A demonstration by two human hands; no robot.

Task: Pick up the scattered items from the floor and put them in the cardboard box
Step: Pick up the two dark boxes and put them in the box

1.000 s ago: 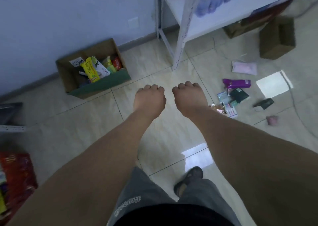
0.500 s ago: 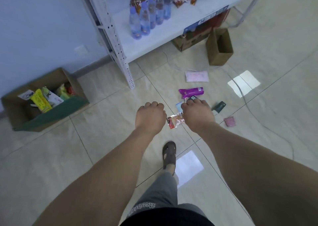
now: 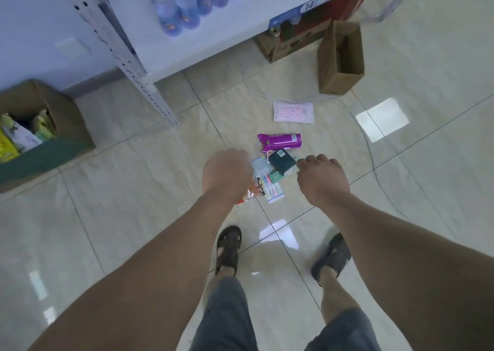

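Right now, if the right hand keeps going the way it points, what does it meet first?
Probably the dark green packet just ahead of the right hand; its fingers are nearly on it, though height above the floor is unclear.

Floor tiles (image 3: 128, 195): glossy beige, faint marbling, dark grout lines. Cardboard box (image 3: 66, 115) far left: brown, green front face; yellow and white packs inside. Purple pack (image 3: 280, 141) with small green mark. Pale pink pouch (image 3: 293, 112), darker pink print. Dark green packet (image 3: 282, 160). Clear pack of multicoloured sticks (image 3: 270, 185), pink, yellow, blue. Snack wrapper (image 3: 252, 190): red/orange with silver. Shelf (image 3: 240, 21): white, post dotted with holes. Bottles (image 3: 184, 0): clear blue. Second box (image 3: 339, 59): plain brown. Sandals (image 3: 227, 249): dark brown. Shorts (image 3: 227, 316): grey.
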